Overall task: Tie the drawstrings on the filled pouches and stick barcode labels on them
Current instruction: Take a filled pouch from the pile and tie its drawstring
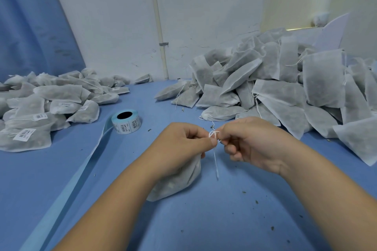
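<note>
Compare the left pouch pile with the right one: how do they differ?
The left pile has barcode labels on several pouches; the right pile shows none. The left pile lies low and spread out; the right pile is heaped higher. Both are filled white pouches on the blue table.

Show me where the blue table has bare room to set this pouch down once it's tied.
Bare table lies nearer than the held pouch and to its right. Another gap runs between the label roll and the right pile. Crowded: the left pile and the right pile; the backing strip crosses the left front.
</note>
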Tool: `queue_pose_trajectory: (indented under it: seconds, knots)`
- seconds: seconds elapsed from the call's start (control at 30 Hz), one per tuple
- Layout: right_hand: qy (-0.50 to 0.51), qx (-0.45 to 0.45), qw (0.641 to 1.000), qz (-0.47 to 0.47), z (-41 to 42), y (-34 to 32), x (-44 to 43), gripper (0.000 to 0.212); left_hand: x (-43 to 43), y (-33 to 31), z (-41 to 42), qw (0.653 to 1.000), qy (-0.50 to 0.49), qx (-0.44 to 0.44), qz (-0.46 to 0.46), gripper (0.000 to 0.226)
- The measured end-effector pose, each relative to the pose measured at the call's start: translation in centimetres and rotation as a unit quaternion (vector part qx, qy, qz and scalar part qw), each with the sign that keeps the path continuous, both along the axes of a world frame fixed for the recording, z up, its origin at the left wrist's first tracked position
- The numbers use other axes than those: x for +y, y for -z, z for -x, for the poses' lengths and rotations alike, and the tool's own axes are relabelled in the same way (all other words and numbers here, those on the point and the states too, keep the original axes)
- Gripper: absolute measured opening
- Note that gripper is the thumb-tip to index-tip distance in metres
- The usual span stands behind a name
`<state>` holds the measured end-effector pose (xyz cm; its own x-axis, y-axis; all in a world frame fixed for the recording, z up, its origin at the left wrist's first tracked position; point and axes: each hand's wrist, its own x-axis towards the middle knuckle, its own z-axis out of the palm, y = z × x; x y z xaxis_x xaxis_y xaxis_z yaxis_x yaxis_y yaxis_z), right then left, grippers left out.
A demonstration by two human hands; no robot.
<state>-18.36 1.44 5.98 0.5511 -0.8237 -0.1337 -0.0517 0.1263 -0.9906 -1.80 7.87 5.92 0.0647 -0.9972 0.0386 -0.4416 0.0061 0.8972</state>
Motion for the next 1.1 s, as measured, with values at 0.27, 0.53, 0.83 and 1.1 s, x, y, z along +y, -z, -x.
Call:
queue_pose_trajectory:
  seconds: [0.27, 0.53, 0.83, 1.1]
  knots:
    - [0.021, -0.007, 1.0, 0.014, -0.3, 0.2, 0.1, 0.004, 0.1, -0.2, 0.0, 0.996, -0.002, 0.07, -0.062, 0.016]
    - [0.042, 0.02, 0.998, 0.053, -0.4, 0.3, 0.2, 0.02, 0.1, -0.2, 0.1, 0.994, -0.008, 0.089, -0.069, 0.021]
    - [0.11, 0.06, 0.971, 0.205, -0.3, -0.1, 0.6, 0.007, 0.1, -0.1, -0.1, 0.993, -0.012, 0.098, -0.066, 0.016]
    - [0.075, 0.146, 0.948, 0.273, -0.3, -0.4, 1.4, 0.015, 0.0, 0.1, 0.1, 0.997, -0.027, 0.056, -0.035, 0.023]
